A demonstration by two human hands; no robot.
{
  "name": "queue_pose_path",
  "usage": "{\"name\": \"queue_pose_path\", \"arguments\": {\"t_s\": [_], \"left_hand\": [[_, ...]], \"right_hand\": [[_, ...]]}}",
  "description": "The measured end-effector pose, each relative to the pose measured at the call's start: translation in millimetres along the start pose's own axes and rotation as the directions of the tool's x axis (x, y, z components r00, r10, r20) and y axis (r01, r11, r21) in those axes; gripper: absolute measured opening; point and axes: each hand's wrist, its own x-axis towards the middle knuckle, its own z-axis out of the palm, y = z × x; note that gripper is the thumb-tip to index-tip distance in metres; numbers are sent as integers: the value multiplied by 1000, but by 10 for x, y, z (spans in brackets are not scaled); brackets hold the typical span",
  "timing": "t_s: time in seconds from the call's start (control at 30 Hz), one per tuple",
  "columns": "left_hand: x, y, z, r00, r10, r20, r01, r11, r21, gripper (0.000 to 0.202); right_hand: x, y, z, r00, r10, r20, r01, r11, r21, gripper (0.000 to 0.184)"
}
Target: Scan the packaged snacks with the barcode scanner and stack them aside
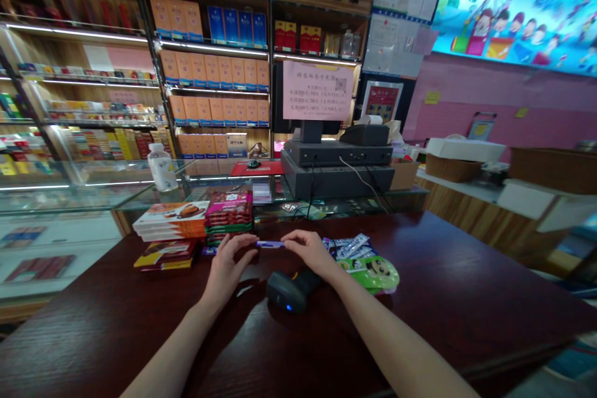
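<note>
My left hand [231, 261] and my right hand [311, 250] pinch the two ends of a thin blue and purple packet [270, 244], holding it level just above the dark wooden counter [457, 298]. A black barcode scanner [290, 290] with a small blue light lies on the counter below the hands, under my right wrist. Right of my right hand lie a green snack pack [375, 272] and blue and white wrappers [349, 246]. Left of my left hand stand stacks of flat snack packets [200, 221].
A till with a black screen and a pink notice [336, 155] stands behind the counter. A water bottle [161, 166] sits on the glass case at the left. Shelves of boxed goods [214, 74] fill the back wall. A wooden counter [513, 211] runs off to the right.
</note>
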Motion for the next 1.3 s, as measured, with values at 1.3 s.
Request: {"name": "queue_pose_path", "arguments": {"t_s": [1.3], "left_hand": [[5,97,-81,961,274,-40,-262,947,185,18]], "right_hand": [[87,37,133,986,157,58,-165,970,181,30]]}}
